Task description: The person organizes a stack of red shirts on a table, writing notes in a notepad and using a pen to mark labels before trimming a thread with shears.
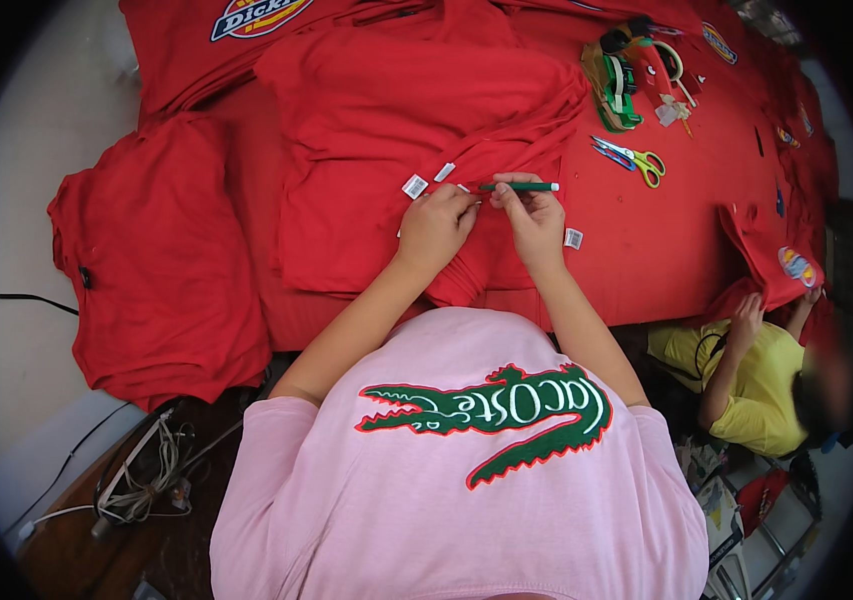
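Observation:
My right hand (538, 222) is closed round a green pen (521, 187), which lies almost level, its white end to the right. Close beside it, my left hand (434, 228) pinches a bit of the red garment (346, 225) near its labels; the exact spot between the fingertips is hidden. White labels (414, 187) with printed marks stick out just beyond the left hand, and another white label (573, 239) shows right of the right wrist. Both hands rest over a stack of folded red garments (426, 100) in front of me.
A heap of red garments (156, 260) hangs over the left side. Scissors (631, 160) with yellow-green handles and a green tape dispenser (618, 90) lie right of the stack. At the right, a person in yellow (761, 400) handles a red garment (756, 250). Tangled cables (146, 465) lie lower left.

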Tool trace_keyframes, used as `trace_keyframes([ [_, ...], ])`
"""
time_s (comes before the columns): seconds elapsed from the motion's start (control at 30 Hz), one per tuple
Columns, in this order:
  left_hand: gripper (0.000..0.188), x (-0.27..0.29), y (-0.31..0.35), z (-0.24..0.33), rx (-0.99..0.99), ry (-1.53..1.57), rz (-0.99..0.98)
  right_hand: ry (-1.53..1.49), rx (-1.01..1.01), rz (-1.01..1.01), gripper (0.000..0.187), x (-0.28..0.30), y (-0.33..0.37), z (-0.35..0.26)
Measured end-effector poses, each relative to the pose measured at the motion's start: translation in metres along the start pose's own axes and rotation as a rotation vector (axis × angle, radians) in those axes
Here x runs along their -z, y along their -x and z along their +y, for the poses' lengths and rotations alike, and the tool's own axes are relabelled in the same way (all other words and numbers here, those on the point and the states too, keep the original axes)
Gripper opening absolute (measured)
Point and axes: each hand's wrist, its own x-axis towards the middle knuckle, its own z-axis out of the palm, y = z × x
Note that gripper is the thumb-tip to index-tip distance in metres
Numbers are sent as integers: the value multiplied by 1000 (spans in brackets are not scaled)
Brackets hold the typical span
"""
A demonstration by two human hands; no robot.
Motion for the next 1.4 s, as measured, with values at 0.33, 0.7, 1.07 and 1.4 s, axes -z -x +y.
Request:
trace_keyframes([
  [0.33,25,-2,-12,-23,749,885,-96,333,151,-34,12,-7,0,4],
  [0.7,29,-3,-8,-24,722,772,-77,20,73,133,13,25,3,-17],
  [1.07,25,-5,-6,-15,520,591,20,246,-150,307,30,139,59,40],
  [1.4,49,11,-3,52,194,442,-302,231,119,134,22,33,27,-37],
])
